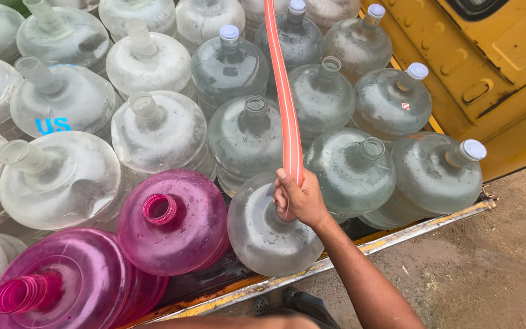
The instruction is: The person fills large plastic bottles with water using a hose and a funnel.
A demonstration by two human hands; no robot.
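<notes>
Item 1. Right hand [299, 198]: one in view, grip closed around the lower end of the hose, directly over the neck of the nearest clear jug. The forearm enters from the bottom right. The left hand is not in view.

Item 2. Hose [285, 91]: one, orange-red with a pale stripe, running from the top edge down to the hand. Its tip is hidden behind the fingers at the jug's mouth.

Item 3. Clear jug under the hand [266, 234]: one, large and rounded, standing at the front edge of the load bed [397, 234], its neck covered by the hand.

Item 4. Pink jugs: two, translucent, both uncapped. One [175, 222] stands just left of the clear jug and touches it; the other [62, 283] sits at the lower left.

Item 5. Other clear and frosted jugs: at least twenty, packed side by side, several cut off by the frame, so no exact total. Six carry white caps, for example one at far right [439, 173]. Others stand with open necks, such as one [351, 170] just right of the hose.

Item 6. Yellow vehicle panel [488, 67]: one, at upper right.

Item 7. Dirt ground [488, 268]: lower right.
</notes>
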